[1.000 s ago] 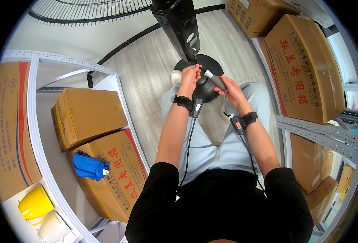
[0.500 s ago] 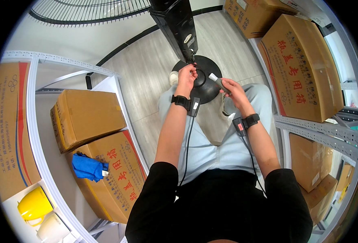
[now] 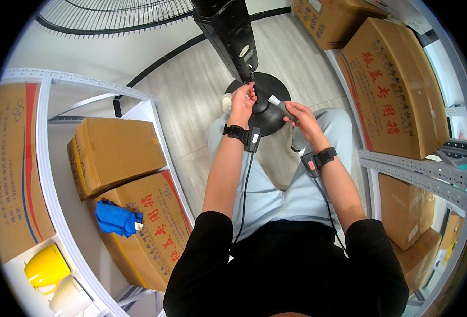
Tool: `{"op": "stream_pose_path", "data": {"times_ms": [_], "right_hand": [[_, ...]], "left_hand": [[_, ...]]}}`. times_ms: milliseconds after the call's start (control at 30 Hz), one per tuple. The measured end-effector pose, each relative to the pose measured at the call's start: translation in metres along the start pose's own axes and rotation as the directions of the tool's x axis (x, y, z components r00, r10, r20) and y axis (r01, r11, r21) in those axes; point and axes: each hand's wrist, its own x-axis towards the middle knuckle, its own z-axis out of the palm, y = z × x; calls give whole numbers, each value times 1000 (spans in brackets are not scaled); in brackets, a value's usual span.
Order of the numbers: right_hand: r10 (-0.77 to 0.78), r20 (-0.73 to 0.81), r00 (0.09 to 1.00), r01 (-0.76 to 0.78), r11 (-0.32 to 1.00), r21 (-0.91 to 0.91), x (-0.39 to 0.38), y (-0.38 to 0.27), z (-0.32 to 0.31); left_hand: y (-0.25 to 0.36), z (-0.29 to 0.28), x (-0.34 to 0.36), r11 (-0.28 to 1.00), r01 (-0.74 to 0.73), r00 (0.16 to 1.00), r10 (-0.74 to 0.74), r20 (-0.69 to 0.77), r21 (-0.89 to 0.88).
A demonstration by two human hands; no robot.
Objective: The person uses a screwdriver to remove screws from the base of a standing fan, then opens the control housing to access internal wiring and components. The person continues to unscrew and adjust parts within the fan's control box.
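The top edge cuts off the black fan (image 3: 227,39).

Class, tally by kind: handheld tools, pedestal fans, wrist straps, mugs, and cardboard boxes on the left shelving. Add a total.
Grey-white handheld tool: 1
Black pedestal fan: 1
Wrist straps: 2 (left, right)
Mugs: 2 (yellow, cream)
Cardboard boxes on left shelving: 3 (leftmost, upper, lower)
Total: 9

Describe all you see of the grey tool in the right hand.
The grey tool is slim, plastic-looking, with a whitish tip. The right hand grips its grey end, partly hiding it. It slants, tip toward the picture's upper left, seen against the black round base, apart from the left hand.
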Motion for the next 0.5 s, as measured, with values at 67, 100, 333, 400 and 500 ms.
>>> {"op": "stream_pose_path", "data": {"times_ms": [67, 100, 333, 400, 500], "right_hand": [[-1, 6, 1000, 1, 1000, 30, 4, 2, 3], [0, 9, 1000, -1, 999, 43, 5, 2, 6], [13, 27, 1000, -14, 998, 55, 8, 5, 12], [10, 34, 999, -12, 998, 61, 9, 6, 13], [24, 56, 998, -30, 993, 115, 11, 9, 16]], "left_hand": [[1, 0, -1, 1000, -17, 1000, 17, 24, -3], [1, 0, -2, 1000, -21, 1000, 21, 22, 4], [1, 4, -4, 998, -37, 999, 35, 34, 42], [1, 3, -2, 998, -41, 999, 40, 29, 51], [0, 2, -1, 998, -37, 999, 36, 10, 58]]}}
